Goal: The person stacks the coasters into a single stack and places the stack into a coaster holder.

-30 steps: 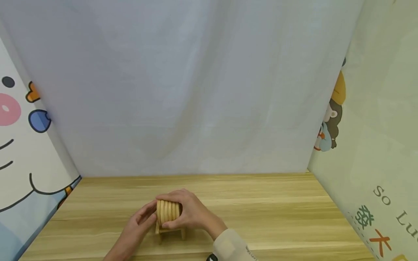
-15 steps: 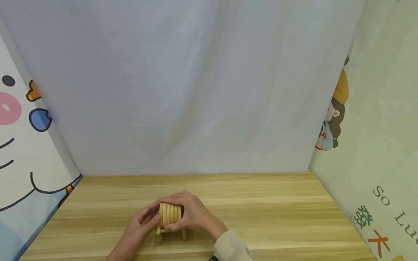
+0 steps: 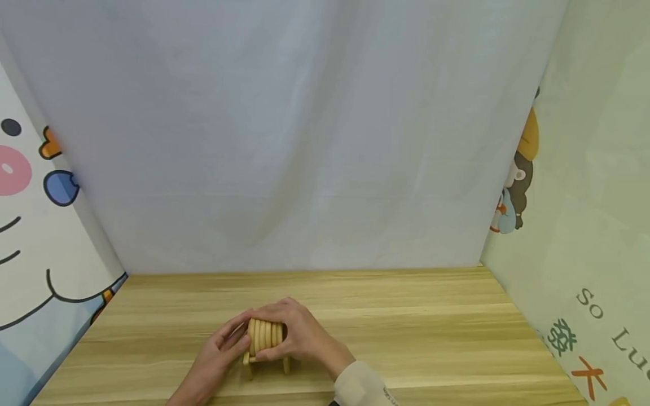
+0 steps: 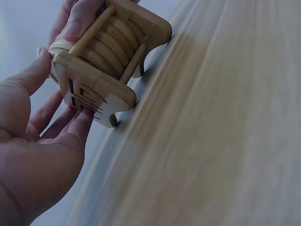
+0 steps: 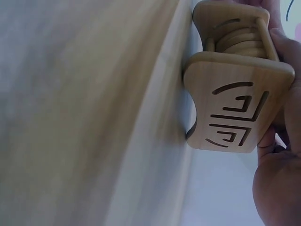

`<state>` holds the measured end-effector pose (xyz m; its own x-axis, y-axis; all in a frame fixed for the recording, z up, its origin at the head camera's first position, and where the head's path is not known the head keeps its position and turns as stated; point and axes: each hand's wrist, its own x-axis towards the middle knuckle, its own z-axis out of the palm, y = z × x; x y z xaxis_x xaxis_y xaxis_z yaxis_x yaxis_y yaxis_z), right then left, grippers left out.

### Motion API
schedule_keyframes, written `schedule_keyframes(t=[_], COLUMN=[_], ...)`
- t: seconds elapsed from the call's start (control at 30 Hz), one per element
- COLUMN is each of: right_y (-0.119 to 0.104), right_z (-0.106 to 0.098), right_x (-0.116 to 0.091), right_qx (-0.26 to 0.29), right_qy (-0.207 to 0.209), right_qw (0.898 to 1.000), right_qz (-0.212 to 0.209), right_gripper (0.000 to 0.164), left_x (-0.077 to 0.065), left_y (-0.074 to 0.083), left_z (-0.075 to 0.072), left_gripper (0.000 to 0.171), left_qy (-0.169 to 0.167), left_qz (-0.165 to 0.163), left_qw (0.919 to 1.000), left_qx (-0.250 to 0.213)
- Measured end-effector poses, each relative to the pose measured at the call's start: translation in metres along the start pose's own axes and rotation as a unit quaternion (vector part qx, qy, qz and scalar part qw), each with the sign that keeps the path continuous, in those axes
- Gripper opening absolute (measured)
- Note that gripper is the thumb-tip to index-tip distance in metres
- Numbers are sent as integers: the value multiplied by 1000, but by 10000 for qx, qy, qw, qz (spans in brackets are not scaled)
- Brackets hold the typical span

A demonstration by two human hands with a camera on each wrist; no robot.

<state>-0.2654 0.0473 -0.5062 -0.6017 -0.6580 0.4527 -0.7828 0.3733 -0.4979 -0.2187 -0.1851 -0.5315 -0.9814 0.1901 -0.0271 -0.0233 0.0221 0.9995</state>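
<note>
A stack of round wooden coasters (image 3: 265,336) stands on edge in a small light-wood coaster holder (image 5: 254,120) with cut-out line patterns in its end panels. My right hand (image 3: 301,334) grips the stack from the right, fingers over the top and thumb low on the near side. At the left end is my left hand (image 3: 215,356). In the left wrist view, its thumb tip reaches the edge of the end coaster (image 4: 61,46), while its fingers touch the outer face of the near panel (image 4: 94,87). The right palm hides the stack's right end.
The holder's feet rest on a wood-grain table (image 3: 406,321). A pale grey curtain (image 3: 315,141) hangs behind it. Printed cartoon panels stand as side walls, one on the left (image 3: 45,237) and one on the right (image 3: 584,186).
The coaster stack has moved slightly right and down into the holder, with the right hand on it. The left hand has followed a little to the right.
</note>
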Motion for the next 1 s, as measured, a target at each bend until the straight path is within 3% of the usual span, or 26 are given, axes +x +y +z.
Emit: schedule_keyframes(t=[0.4,1.0], right_y=[-2,-6], right_z=[-5,0], right_x=[-8,-8], right_qx=[351,187], right_qy=[29,75], right_qw=[9988,9986], right_qz=[345,490], right_gripper=[78,76], left_x=[0,0], left_y=[5,2], left_z=[3,0], left_gripper=[65,65], left_qy=[-90,-206], left_qz=[43,-81], left_qw=[9999,9996], left_qx=[-129,-157])
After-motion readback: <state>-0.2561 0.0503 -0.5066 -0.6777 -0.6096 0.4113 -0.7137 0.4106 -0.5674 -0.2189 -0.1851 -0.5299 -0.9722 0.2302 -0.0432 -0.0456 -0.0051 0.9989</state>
